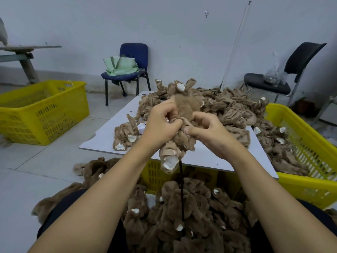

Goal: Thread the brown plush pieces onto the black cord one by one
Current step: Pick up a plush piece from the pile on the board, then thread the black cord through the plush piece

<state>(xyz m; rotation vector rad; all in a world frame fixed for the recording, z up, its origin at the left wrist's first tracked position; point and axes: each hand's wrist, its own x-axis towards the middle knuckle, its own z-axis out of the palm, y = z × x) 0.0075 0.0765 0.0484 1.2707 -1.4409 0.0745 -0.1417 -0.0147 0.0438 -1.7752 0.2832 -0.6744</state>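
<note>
Both hands are clamping a brown plush piece (184, 106) above the tabletop (102, 137): the left hand (162, 123) is pinching its fabric, the right hand (209, 132) curling around it. Below the grip, more bunched plush is hanging, apparently already threaded, with the black cord (181, 181) dropping into the lap pile (182, 225).

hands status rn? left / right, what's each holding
Left hand: closed, gripping the brown plush piece held above the table.
Right hand: closed, pinching the same plush piece; the black cord hangs below it.
</note>
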